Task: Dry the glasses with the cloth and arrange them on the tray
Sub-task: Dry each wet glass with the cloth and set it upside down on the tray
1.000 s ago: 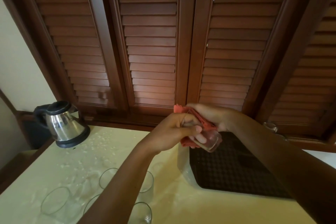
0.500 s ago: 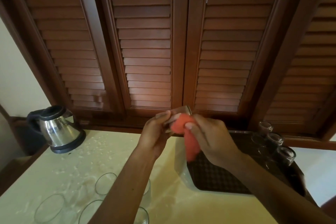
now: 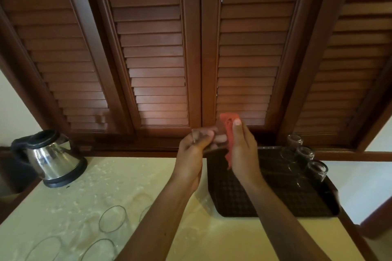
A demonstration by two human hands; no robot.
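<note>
My left hand [image 3: 194,147] holds a clear glass [image 3: 209,136] on its side, raised above the counter. Against the glass's mouth, my right hand [image 3: 241,146] presses a red cloth [image 3: 229,133]; the cloth hangs down along my palm. Below and to the right lies a dark ribbed tray [image 3: 233,201]. Three glasses [image 3: 305,154] stand upside down in a row at its far right side. Several more clear glasses [image 3: 112,218] stand upright on the wet counter at the lower left, partly hidden by my left forearm.
A steel electric kettle [image 3: 51,159] stands at the counter's back left. Brown louvred shutters [image 3: 157,59] rise behind the pale counter [image 3: 212,239]. Water drops lie across the counter's left half. The counter's right edge runs just past the tray.
The glass went from tilted down over the tray to held up on its side. The cloth moved from wrapping it to its mouth. The view shifted, revealing the glasses on the tray.
</note>
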